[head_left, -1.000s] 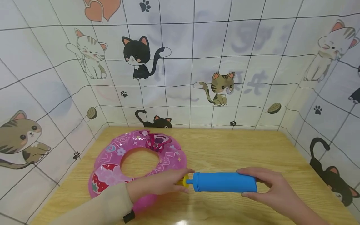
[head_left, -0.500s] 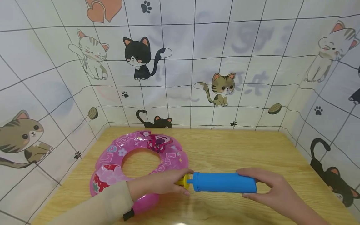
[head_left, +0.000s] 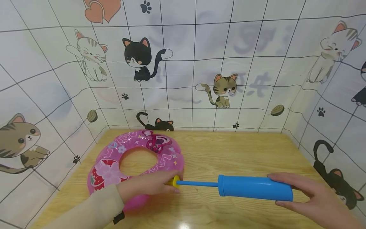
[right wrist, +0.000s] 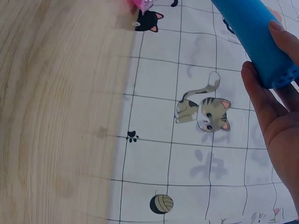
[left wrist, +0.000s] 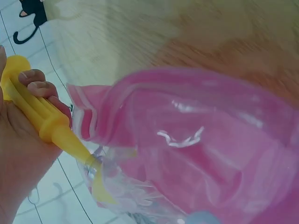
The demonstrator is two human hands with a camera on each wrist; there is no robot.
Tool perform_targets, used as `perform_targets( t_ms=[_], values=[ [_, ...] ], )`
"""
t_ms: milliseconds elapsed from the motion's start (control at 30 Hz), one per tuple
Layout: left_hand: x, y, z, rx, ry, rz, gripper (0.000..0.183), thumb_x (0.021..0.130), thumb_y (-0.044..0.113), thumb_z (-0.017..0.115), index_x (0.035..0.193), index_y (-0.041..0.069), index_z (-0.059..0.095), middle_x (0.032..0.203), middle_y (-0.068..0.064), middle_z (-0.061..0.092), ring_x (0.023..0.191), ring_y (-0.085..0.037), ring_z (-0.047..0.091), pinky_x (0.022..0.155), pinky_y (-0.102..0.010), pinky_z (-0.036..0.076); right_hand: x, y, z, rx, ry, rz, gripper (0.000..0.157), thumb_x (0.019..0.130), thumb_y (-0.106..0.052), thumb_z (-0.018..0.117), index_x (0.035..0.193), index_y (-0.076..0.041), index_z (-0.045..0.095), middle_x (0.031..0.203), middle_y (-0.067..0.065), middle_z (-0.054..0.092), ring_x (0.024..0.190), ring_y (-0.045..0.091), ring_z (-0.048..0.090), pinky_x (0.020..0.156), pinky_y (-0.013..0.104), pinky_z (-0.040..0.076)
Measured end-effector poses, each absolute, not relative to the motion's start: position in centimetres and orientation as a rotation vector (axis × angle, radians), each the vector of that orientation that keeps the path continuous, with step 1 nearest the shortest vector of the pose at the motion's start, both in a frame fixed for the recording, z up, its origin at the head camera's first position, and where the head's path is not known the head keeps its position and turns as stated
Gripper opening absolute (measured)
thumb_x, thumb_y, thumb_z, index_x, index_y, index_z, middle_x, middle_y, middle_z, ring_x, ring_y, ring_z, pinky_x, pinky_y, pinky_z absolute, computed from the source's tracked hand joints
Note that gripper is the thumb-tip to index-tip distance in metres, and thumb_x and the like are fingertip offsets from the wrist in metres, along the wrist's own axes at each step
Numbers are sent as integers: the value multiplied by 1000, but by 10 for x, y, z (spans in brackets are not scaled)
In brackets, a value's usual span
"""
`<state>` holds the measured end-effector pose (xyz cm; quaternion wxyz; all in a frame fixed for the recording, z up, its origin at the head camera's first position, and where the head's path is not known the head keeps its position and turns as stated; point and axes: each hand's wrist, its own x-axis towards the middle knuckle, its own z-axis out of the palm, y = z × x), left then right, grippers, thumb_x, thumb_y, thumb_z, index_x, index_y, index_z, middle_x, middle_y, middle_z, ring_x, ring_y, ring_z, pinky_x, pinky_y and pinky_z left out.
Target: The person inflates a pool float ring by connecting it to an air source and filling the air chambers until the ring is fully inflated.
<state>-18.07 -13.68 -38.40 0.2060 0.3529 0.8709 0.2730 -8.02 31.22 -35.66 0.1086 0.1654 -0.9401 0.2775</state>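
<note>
A blue hand air pump (head_left: 254,187) stretches sideways over the table, its thin blue rod drawn out to the left. My left hand (head_left: 150,183) grips the yellow handle (left wrist: 35,100) at the rod's end. The handle's tapered nozzle meets the clear valve area of a pink inflatable swim ring (head_left: 105,175); how deep it goes in, I cannot tell. My right hand (head_left: 311,195) holds the blue barrel by its right end, thumb on one side and fingers on the other. In the right wrist view the barrel's end (right wrist: 285,77) shows small holes.
A light wooden table (head_left: 234,149) lies beneath, lit by a glare spot near the front edge. Behind it and at both sides stand white gridded sheets (head_left: 183,73) with cartoon cats. A small black piece (head_left: 118,217) shows below the left sleeve.
The hands have moved apart: the right went right with the barrel, the left slightly left with the handle. Much more rod shows now. The swim ring shifted a little left.
</note>
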Motion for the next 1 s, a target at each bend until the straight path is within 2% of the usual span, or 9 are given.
perform_targets(
  t_ms=[100,233,333,533,733,1000],
  values=[
    [-182,-142,-386,994,2452,736,37,94,41,61,125,24,51,88,9,50,80,-6,52,72,-24,46,-78,314,-356,488,-2781,770,65,69,-33,87,129,-29,62,122,-7,63,102,3,56,64,22,50],
    [-183,-143,-389,1002,2489,712,37,94,41,62,123,21,51,91,11,53,85,-6,53,78,-24,47,-76,308,-355,487,-2812,693,63,69,-42,85,127,-33,62,120,-8,63,99,16,61,64,22,51],
    [-184,-144,-391,1003,2537,681,31,93,38,64,117,22,51,86,11,52,83,-7,53,78,-25,48,-75,301,-356,515,-2783,690,62,69,-40,86,126,-33,63,118,-9,64,99,11,61,66,24,52],
    [-183,-143,-391,1041,2597,650,34,93,35,65,119,18,52,84,12,51,82,-7,52,77,-24,47,-72,281,-362,566,-2643,791,65,65,-28,89,125,-30,64,115,-10,64,99,3,59,67,28,53],
    [-180,-131,-389,1086,2568,677,36,94,28,65,121,11,51,92,9,54,83,-7,52,79,-23,48,-75,258,-361,596,-2587,908,64,66,-26,89,125,-29,64,117,-9,64,102,3,60,72,28,55],
    [-176,-116,-385,1061,2531,682,41,93,28,66,127,9,52,98,9,58,88,-4,56,83,-21,48,-86,231,-369,669,-2509,1070,62,67,-19,90,124,-23,67,118,-3,66,103,4,60,71,26,55]
  ],
)
